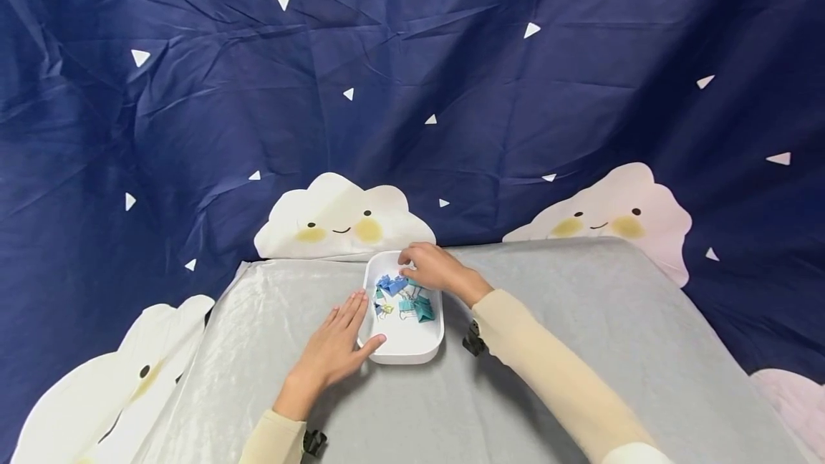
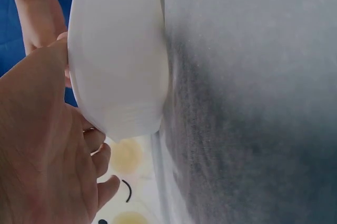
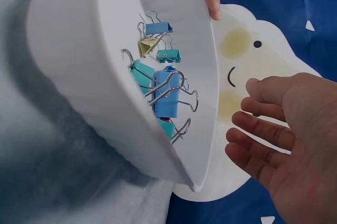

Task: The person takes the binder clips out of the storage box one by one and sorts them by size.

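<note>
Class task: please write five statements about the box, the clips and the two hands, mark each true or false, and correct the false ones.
1. The clips lie inside the box. True.
2. All the clips are yellow. False: blue and teal ones show too.
3. The left hand touches the box. True.
4. The right hand pinches a clip. False: its fingers hold nothing.
5. The box stands on grey cloth. True.

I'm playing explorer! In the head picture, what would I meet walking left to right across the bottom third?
Big white cloud, left sleeve, left hand, white box, right sleeve, pinkish cloud at the edge.
</note>
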{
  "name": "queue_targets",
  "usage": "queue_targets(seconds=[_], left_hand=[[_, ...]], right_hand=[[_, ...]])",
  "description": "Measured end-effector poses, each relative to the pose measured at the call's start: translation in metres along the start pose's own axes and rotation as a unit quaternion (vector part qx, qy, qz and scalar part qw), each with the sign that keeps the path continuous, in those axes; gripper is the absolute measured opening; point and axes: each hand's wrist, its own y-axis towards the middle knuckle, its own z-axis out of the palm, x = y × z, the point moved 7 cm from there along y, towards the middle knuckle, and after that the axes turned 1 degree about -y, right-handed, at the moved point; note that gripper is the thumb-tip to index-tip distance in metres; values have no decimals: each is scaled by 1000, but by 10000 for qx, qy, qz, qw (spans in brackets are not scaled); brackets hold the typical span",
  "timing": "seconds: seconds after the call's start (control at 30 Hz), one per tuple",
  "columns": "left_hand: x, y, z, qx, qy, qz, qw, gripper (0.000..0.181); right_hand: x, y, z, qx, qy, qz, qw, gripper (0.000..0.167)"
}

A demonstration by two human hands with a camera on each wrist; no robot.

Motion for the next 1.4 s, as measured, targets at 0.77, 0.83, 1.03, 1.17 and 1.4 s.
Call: queue_targets(seconds=[0.77, 0.83, 1.03, 1.17, 1.4], left_hand=[[0, 1, 1, 82, 50, 39, 9999, 94], [0, 1, 1, 92, 55, 33, 9999, 93], [-1, 1, 1, 64, 15, 45, 10000, 93], [-2, 1, 1, 69, -8, 61, 10000, 92], [-1, 1, 1, 97, -76, 27, 9999, 92]], right_hand=[[8, 24, 63, 2257, -875, 533, 9688, 56], [9, 21, 65, 2364, -1041, 640, 9639, 58], [20, 17, 67, 2555, -1375, 464, 9559, 58], [22, 16, 66, 2620, -1641, 336, 9504, 39], [11, 21, 57, 2042, -1668, 304, 9641, 29]])
